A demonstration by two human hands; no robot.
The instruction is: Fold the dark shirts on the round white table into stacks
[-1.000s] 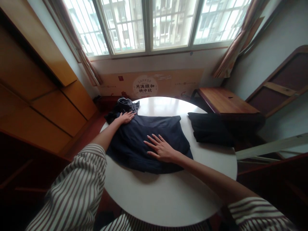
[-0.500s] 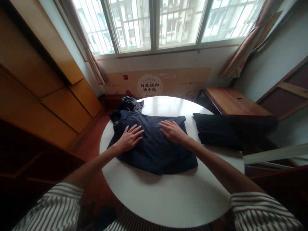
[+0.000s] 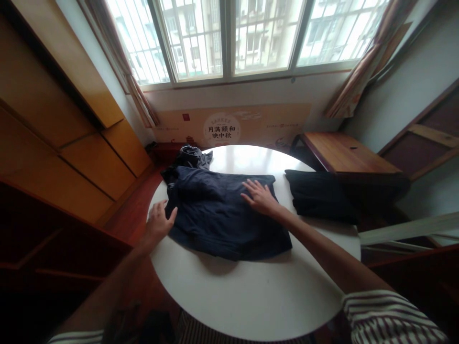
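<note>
A dark navy garment point(image 3: 225, 215) lies spread out on the round white table point(image 3: 251, 296), with soft wrinkles across its upper left; its exact kind I cannot tell. My right hand point(image 3: 261, 197) rests on its right part, palm down and fingers spread. At the garment's left edge is my left hand point(image 3: 160, 222), thumb apart from the fingers and nothing seen in it. Whether it touches the cloth there I cannot tell.
Crumpled dark clothing point(image 3: 193, 156) lies at the table's back left, against the navy garment. A folded black garment point(image 3: 319, 193) sits on the right side. Beyond stands a wooden desk point(image 3: 347, 150), under a wide window point(image 3: 229, 38). Cabinets point(image 3: 96, 162) line the left.
My left hand has lifted off the garment's middle and moved left to its edge. The right hand stays nearly in place, shifted slightly right on the cloth.
</note>
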